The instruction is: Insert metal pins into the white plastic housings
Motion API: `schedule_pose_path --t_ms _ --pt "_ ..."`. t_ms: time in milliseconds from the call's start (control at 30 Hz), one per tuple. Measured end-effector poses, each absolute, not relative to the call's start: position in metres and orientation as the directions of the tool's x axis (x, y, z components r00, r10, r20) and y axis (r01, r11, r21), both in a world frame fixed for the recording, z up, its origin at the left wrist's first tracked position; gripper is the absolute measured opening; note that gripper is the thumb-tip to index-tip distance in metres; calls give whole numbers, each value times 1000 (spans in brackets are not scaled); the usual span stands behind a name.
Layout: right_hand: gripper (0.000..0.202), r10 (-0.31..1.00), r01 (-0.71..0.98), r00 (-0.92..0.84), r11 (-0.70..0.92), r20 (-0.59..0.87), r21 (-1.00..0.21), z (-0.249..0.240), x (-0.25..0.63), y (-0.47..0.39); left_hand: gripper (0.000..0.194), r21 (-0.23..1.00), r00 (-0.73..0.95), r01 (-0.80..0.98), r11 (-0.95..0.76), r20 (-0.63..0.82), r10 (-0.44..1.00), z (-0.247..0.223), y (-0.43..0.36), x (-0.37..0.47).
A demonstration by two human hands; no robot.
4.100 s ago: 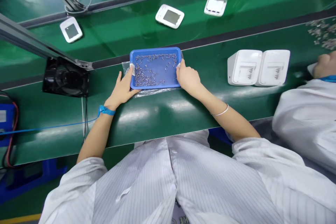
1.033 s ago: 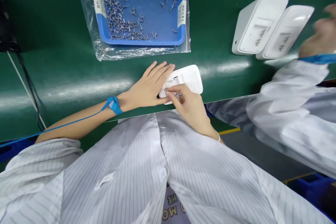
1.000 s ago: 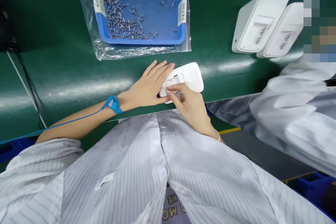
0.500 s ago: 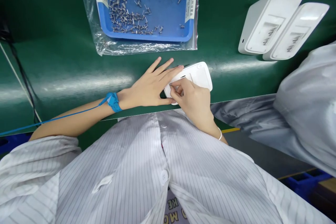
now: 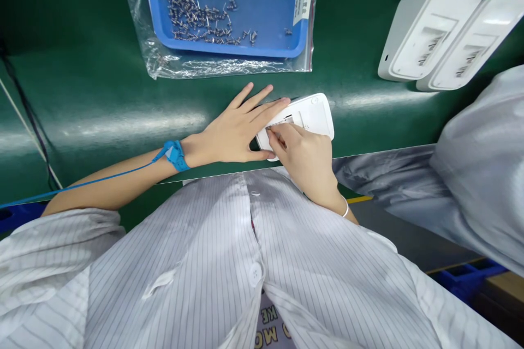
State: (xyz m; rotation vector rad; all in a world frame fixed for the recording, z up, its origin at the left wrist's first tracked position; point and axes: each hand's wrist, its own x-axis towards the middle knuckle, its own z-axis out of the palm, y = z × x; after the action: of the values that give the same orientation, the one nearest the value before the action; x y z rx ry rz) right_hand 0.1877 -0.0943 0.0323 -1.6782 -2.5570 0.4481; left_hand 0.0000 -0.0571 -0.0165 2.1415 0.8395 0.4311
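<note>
A white plastic housing (image 5: 317,114) lies on the green table in front of me, with a slot and a recessed area partly covered by my hands. My left hand (image 5: 233,131) lies flat with fingers spread across its left end, index finger along the far edge and thumb at the near corner. Over the housing, my right hand (image 5: 307,155) is closed in a pinch, its thumb and index fingertips down at the recess. Something small and dark shows at those fingertips, too little to name. Beyond the hands is a blue tray (image 5: 245,52) of small metal spring pieces (image 5: 196,19).
Under the tray lies a clear plastic bag (image 5: 192,70). Two white devices (image 5: 413,27) with metal contacts in their recesses stand at the far right. A blue cord runs left from my wrist strap (image 5: 176,156). Another person's grey sleeve (image 5: 483,136) is close on the right.
My right fingertips have shifted slightly at the recess, still pinched. The left hand keeps its place on the housing. The view has moved a little, so the tray sits higher.
</note>
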Motion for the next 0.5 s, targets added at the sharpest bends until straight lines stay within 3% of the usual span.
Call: schedule_pose_path --t_ms 167,333,500 --pt "29 874 887 -445 401 -195 -230 47 188 -94 90 787 719 408 -464 37 695 -14 -57 -1" --pt "44 905 815 -410 307 -115 -492 93 219 -85 68 785 682 420 -455 58 729 -14 -58 0" --pt "57 848 741 -478 249 -229 -624 81 246 -65 58 788 640 454 -416 37 767 -16 -59 5"
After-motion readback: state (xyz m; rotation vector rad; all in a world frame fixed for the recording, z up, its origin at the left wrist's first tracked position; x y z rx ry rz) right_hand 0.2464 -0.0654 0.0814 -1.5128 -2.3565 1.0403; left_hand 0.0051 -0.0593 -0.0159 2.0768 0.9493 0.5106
